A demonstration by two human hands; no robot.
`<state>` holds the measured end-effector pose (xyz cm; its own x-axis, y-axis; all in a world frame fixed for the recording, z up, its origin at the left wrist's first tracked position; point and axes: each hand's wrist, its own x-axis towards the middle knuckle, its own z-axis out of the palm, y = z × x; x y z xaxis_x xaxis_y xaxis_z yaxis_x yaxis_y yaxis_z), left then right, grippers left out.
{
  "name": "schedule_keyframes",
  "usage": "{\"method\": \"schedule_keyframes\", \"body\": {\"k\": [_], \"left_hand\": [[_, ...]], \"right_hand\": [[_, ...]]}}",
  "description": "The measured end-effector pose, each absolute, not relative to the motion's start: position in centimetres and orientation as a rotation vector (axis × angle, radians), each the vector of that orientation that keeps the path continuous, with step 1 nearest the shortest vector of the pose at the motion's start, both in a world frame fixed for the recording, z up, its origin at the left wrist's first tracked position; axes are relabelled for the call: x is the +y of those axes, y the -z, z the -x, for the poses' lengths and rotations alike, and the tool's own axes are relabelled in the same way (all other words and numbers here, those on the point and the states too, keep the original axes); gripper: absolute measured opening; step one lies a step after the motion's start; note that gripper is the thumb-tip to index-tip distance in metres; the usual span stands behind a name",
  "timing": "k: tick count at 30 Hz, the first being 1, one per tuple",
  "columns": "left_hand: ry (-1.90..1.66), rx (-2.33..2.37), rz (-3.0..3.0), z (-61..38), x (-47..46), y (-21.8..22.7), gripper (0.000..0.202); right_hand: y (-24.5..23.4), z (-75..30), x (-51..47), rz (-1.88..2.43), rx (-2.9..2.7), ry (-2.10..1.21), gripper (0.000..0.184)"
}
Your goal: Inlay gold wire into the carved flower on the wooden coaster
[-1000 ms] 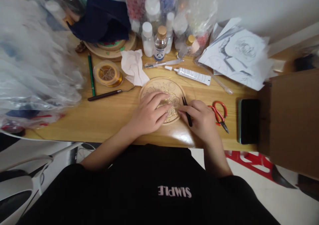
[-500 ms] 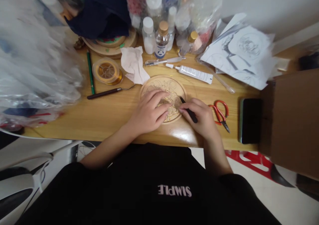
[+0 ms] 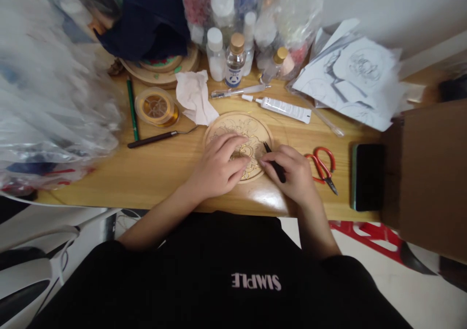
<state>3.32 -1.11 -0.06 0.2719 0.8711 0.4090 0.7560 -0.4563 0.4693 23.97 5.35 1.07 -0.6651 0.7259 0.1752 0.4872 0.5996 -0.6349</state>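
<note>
Lying partly under both hands (image 3: pixel 219 166) (image 3: pixel 294 173), patterned disc (image 3: pixel 239 123)

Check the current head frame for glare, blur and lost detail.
Head view: bright glare on the tabletop, on the near side of the round board; head view: plastic bag at left looks soft, with whitish highlights; head view: print on the white tube too small to read; head view: black shirt mostly dark, little fold detail.
</note>
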Motion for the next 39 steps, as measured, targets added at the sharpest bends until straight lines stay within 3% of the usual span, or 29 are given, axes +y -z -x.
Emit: {"method": "schedule_keyframes", "body": {"k": [15, 24, 39], "left_hand": [[-0.951, 1.506, -2.335, -3.3, -1.0, 0.0, 0.015], [-0.928, 1.503, -2.342, -3.3, -1.1, 0.0, 0.016], [-0.930, 1.512, -2.334, -3.3, -1.2, -0.1, 0.017]], "right_hand": [[-2.1, -24.7, 4.8, 0.958, -2.314, -0.589, 0.014], [-1.9, -24.5, 4.7, 0.905, -2.587, -0.166, 0.011], [-1.3, -24.1, 4.9, 0.923, -2.654, -0.120, 0.016]]}}
